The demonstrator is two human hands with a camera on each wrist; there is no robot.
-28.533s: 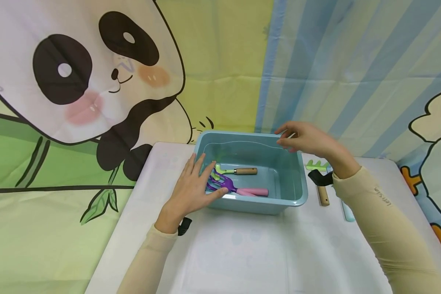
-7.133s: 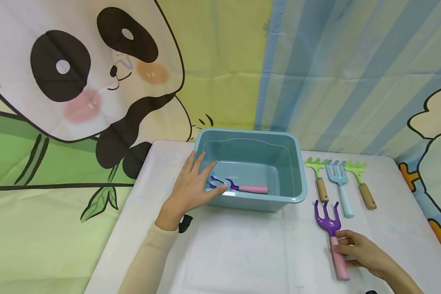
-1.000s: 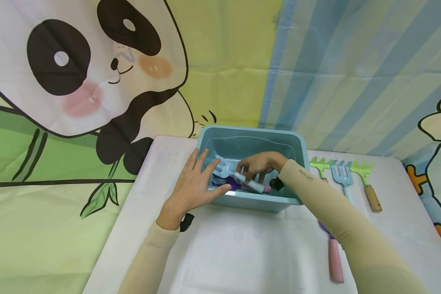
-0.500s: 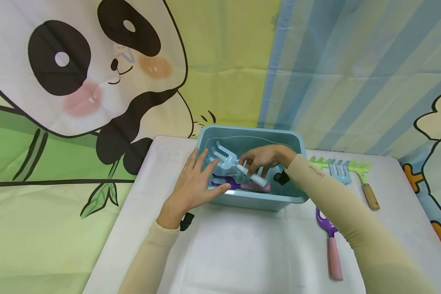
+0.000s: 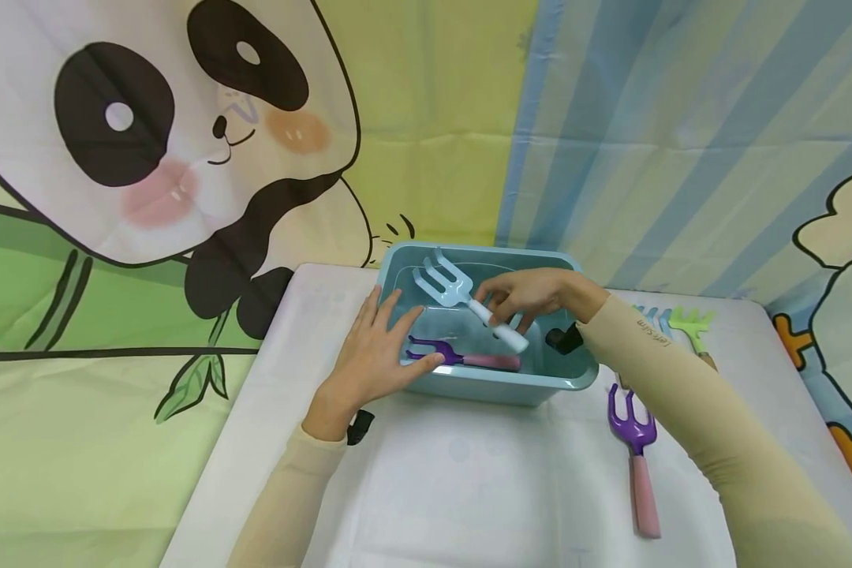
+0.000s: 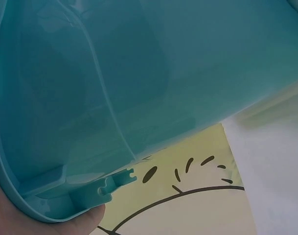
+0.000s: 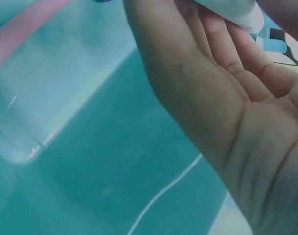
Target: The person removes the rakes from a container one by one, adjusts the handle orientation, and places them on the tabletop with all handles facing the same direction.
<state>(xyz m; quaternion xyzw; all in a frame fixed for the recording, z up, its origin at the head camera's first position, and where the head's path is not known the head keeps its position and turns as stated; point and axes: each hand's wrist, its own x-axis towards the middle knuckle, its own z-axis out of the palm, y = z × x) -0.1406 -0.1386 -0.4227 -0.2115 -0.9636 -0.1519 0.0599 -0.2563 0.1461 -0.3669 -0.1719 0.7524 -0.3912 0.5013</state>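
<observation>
My right hand [image 5: 532, 296] pinches the handle of a light blue hand fork [image 5: 454, 290], holding it tilted inside the blue-green plastic tub [image 5: 483, 388]. In the right wrist view, the fork's pale handle end [image 7: 241, 14] shows past my curled fingers. A purple hand fork with a pink handle [image 5: 493, 362] lies on the tub's floor near the front wall. My left hand [image 5: 369, 363] rests on the tub's front left corner with its fingers spread. In the left wrist view, part of that hand [image 6: 85, 223] shows against the tub's rim.
On the white table [image 5: 468, 481] to the right lies another purple fork with a pink handle [image 5: 642, 497]. Behind it, partly hidden by my right sleeve [image 5: 689, 394], are a light blue fork [image 5: 660, 317] and a green rake [image 5: 692, 322]. A printed cloth [image 5: 433, 118] hangs behind.
Over the last second my right hand has raised the light blue fork off the tub's floor, moving up and right. Earlier, it set the other purple fork on the table. The left hand stays put.
</observation>
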